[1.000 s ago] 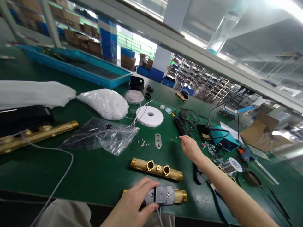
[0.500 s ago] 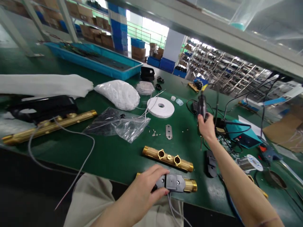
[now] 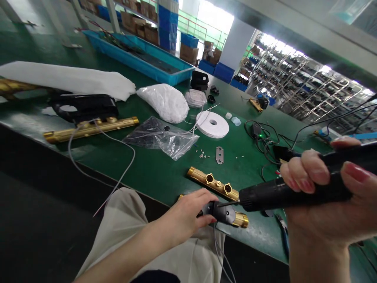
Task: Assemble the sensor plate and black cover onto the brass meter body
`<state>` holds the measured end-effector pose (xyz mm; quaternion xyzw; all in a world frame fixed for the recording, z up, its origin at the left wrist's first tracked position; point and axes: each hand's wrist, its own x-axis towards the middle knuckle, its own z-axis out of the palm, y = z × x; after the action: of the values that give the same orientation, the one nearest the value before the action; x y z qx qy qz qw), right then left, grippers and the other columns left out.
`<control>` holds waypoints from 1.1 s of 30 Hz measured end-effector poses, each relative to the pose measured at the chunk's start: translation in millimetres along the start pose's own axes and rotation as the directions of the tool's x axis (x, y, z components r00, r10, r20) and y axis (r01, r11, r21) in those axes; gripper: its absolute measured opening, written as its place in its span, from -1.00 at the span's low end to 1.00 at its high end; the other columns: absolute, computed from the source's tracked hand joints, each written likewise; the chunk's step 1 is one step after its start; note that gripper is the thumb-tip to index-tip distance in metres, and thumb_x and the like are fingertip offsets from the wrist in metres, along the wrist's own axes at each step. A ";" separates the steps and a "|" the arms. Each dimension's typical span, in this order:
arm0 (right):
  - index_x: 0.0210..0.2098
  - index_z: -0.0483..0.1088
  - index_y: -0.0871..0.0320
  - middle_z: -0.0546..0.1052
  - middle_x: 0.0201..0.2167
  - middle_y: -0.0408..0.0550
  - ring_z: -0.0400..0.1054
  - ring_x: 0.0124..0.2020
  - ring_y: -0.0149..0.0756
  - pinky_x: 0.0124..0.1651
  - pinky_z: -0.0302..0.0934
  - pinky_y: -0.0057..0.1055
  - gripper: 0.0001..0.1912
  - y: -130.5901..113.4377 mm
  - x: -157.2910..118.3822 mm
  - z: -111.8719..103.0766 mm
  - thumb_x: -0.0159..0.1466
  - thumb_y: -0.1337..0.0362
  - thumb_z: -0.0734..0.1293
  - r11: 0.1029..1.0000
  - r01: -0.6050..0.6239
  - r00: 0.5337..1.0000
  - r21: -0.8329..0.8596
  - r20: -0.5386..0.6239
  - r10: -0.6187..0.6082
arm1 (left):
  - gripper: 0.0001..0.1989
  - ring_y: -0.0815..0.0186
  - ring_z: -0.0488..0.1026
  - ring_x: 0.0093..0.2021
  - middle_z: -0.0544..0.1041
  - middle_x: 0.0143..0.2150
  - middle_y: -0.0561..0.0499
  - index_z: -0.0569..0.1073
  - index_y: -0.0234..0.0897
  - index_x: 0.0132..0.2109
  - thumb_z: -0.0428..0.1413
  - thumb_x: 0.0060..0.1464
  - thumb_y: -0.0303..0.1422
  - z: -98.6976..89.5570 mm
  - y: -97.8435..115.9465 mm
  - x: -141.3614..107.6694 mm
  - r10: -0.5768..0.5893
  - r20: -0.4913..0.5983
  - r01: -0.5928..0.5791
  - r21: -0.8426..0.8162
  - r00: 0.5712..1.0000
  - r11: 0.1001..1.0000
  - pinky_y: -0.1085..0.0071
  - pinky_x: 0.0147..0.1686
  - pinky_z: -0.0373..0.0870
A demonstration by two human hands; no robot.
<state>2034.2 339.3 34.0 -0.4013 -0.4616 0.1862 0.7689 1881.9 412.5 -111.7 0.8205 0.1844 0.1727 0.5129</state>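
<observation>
My left hand (image 3: 190, 210) is closed around a black plastic housing (image 3: 225, 213) mounted on a brass pipe body (image 3: 242, 220) at the bench's front edge. Grey wires (image 3: 218, 243) hang down from it. In the right foreground my right hand (image 3: 321, 208) grips a black electric screwdriver (image 3: 265, 195), large and near the camera. Its thin bit (image 3: 228, 203) points left, with the tip over the housing; I cannot tell whether it touches. Just behind lies a second brass pipe body (image 3: 203, 177) with two round ports facing up.
Small screws (image 3: 202, 154) and a metal plate (image 3: 219, 155) lie beyond the pipe bodies. Farther back are a white tape roll (image 3: 203, 124), plastic bags (image 3: 165, 104) and a blue tray (image 3: 138, 59). Another brass pipe (image 3: 91, 129) with a black cover sits left. Cables (image 3: 269, 147) run along the right.
My right hand has brought the electric screwdriver from the back right down toward the housing and closer to the camera. My left hand stays on the housing. The view has shifted.
</observation>
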 end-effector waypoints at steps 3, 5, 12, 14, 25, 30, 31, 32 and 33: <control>-0.22 0.29 0.12 0.23 -0.67 -0.26 0.09 -0.69 -0.49 -0.63 0.05 -0.51 -0.77 3.5 -15.1 10.9 0.10 0.38 0.25 0.999 -0.039 0.997 0.009 0.067 0.039 | -0.62 0.31 0.37 -0.07 0.43 -0.09 0.11 0.40 -0.14 -0.04 0.23 -0.02 -0.50 1.7 -3.1 0.4 0.016 -0.006 -0.016 0.013 1.000 1.000 0.41 -0.06 0.29; -0.20 0.28 0.10 0.26 -0.65 -0.26 0.13 -0.68 -0.48 -0.61 0.08 -0.49 -0.77 8.6 -22.2 14.6 0.12 0.37 0.28 0.998 -0.055 0.993 -0.003 0.103 0.055 | -0.62 0.31 0.38 -0.06 0.43 -0.08 0.11 0.40 -0.14 -0.03 0.23 -0.02 -0.48 2.4 -4.2 0.1 0.026 -0.019 -0.026 0.012 0.999 1.000 0.42 -0.07 0.29; -0.20 0.24 0.11 0.31 -0.62 -0.26 0.18 -0.67 -0.47 -0.61 0.12 -0.47 -0.77 20.3 -30.5 18.5 0.15 0.36 0.31 0.999 -0.037 0.985 -0.014 0.168 0.039 | -0.64 0.31 0.38 -0.08 0.43 -0.10 0.12 0.39 -0.15 -0.06 0.23 -0.01 -0.51 1.4 -2.3 -3.0 0.035 -0.020 -0.035 0.009 0.999 0.999 0.43 -0.11 0.28; -0.22 0.23 0.11 0.31 -0.62 -0.27 0.18 -0.67 -0.47 -0.61 0.12 -0.48 -0.78 20.3 -30.8 19.1 0.16 0.37 0.32 0.999 -0.043 0.980 -0.015 0.194 0.045 | -0.66 0.31 0.38 -0.07 0.43 -0.09 0.12 0.39 -0.15 -0.06 0.23 0.00 -0.49 0.2 -1.0 -3.6 0.035 -0.019 -0.035 0.005 0.999 0.999 0.43 -0.09 0.27; -0.20 0.20 0.09 0.28 -0.61 -0.29 0.15 -0.69 -0.51 -0.63 0.09 -0.52 -0.82 25.0 -24.5 25.3 0.21 0.35 0.28 0.994 -0.112 0.903 0.003 0.417 0.101 | -0.68 0.33 0.37 -0.10 0.42 -0.11 0.10 0.39 -0.17 -0.07 0.19 0.02 -0.51 3.1 -7.3 0.6 0.079 -0.014 -0.079 -0.001 0.997 0.997 0.45 -0.13 0.27; -0.13 0.26 0.05 0.31 -0.59 -0.26 0.16 -0.67 -0.46 -0.62 0.09 -0.48 -0.75 32.8 -20.2 25.5 0.20 0.29 0.32 0.991 -0.126 0.874 -0.042 0.468 0.131 | -0.74 0.32 0.37 -0.11 0.41 -0.14 0.09 0.41 -0.17 -0.09 0.16 0.05 -0.47 6.7 -13.5 1.4 0.113 -0.026 -0.114 -0.012 0.993 0.993 0.43 -0.07 0.27; -0.12 0.27 0.05 0.31 -0.59 -0.26 0.16 -0.67 -0.45 -0.62 0.08 -0.48 -0.72 33.5 -19.3 25.8 0.18 0.23 0.35 0.990 -0.138 0.880 -0.017 0.456 0.131 | -0.74 0.31 0.37 -0.10 0.42 -0.13 0.09 0.41 -0.17 -0.08 0.16 0.05 -0.46 6.5 -13.0 1.5 0.109 -0.026 -0.109 -0.013 0.994 0.994 0.43 -0.07 0.28; -0.12 0.28 0.07 0.32 -0.60 -0.25 0.16 -0.67 -0.44 -0.63 0.08 -0.47 -0.67 33.6 -18.4 26.3 0.17 0.13 0.36 0.986 -0.165 0.888 0.016 0.438 0.141 | -0.74 0.31 0.37 -0.10 0.42 -0.12 0.09 0.41 -0.17 -0.08 0.16 0.05 -0.46 5.8 -12.0 1.5 0.099 -0.024 -0.099 -0.014 0.995 0.995 0.44 -0.09 0.28; -0.12 0.29 0.10 0.33 -0.60 -0.23 0.17 -0.67 -0.42 -0.63 0.10 -0.45 -0.58 33.1 -17.4 26.8 0.15 -0.01 0.35 0.979 -0.201 0.890 0.045 0.425 0.163 | -0.73 0.31 0.37 -0.10 0.42 -0.12 0.09 0.41 -0.16 -0.07 0.16 0.04 -0.47 4.9 -10.8 1.6 0.087 -0.019 -0.088 -0.016 0.996 0.996 0.44 -0.11 0.28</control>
<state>2005.2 360.0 4.9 -0.3595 -0.5677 0.3592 0.6477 1884.2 413.8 -123.4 0.8217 0.1514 0.2039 0.5102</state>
